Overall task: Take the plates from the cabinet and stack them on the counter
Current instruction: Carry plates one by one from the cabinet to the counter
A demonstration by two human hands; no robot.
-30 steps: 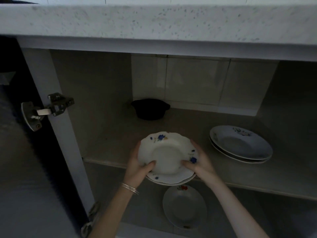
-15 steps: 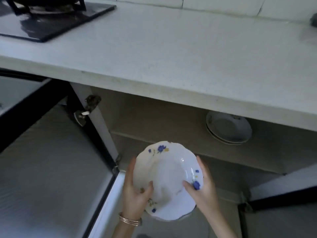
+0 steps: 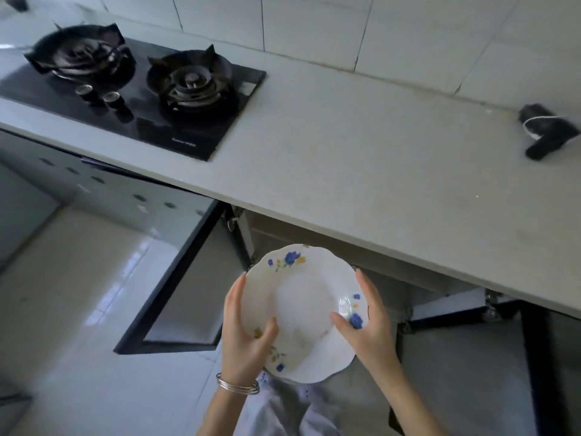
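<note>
Both hands hold one white plate (image 3: 301,309) with a wavy rim and blue and yellow flowers. It hangs in the air in front of the counter (image 3: 345,146), below its front edge and touching nothing on it, with its hollow face turned up toward the camera. The left hand (image 3: 245,335) grips the plate's left rim, thumb pressed on the inner face and fingers running along the edge and behind it. The right hand (image 3: 367,322) grips the opposite rim the same way, its thumb lying beside a blue flower. Thin metal bangles (image 3: 237,385) circle the left wrist.

Under the counter's front edge, just behind the plate, the cabinet (image 3: 283,237) stands open. Its dark-framed door (image 3: 176,278) swings out to the left of the plate.

On the counter's far left sits a black two-burner stove (image 3: 132,89). Near the counter's right end lies a small black object (image 3: 547,130) with a white cord around it; what it is cannot be told. White wall tiles (image 3: 314,26) rise behind the counter.
</note>
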